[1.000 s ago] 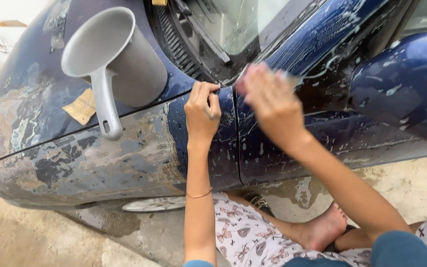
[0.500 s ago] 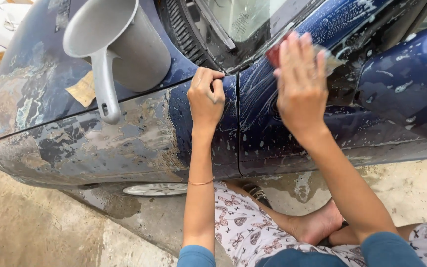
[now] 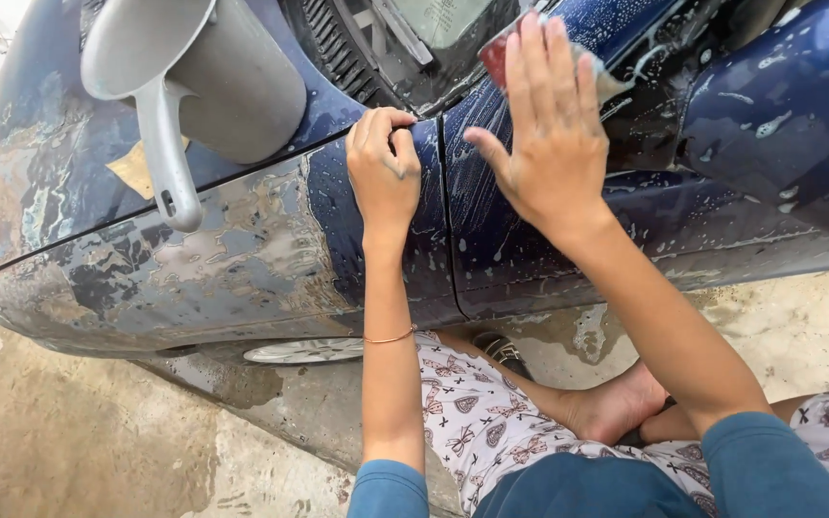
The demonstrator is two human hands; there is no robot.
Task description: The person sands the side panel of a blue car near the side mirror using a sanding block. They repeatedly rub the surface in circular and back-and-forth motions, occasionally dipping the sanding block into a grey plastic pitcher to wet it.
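Though mostly hidden, sponge (image 3: 501, 53) beneath flat right hand (image 3: 549, 134); left hand (image 3: 383, 163) clenched, grip empty.

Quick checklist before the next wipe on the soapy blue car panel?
1. Right hand flat on the sponge: ok.
2. Left hand bracing at the panel edge, fingers curled: ok.
3. Blue door panel wet and soapy: ok.
4. Grey scoop jug steady on the hood: cannot tell.
5. Bare foot away from the wheel: ok.
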